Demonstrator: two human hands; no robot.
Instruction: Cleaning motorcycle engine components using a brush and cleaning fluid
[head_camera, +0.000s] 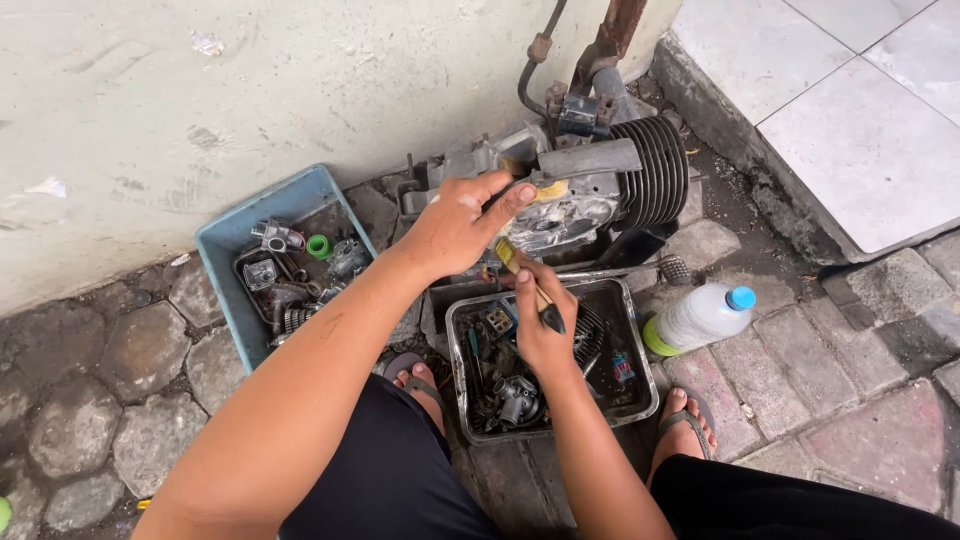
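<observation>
Right hand (541, 325) grips a brush (524, 282) just below the left hand (455, 225), which clasps the engine (590, 195).

Soft, even daylight, overcast feel; no hard shadows. Faint shade under engine block (590, 190) and inside metal tray (628, 400). Mild glare on white floor tiles (850, 110) upper right and pale wall (250, 90). Small highlights on plastic bottle (700, 318). Focus sharp across centre; slight wide-angle stretch at edges, forearms at bottom enlarged. No motion blur.
</observation>
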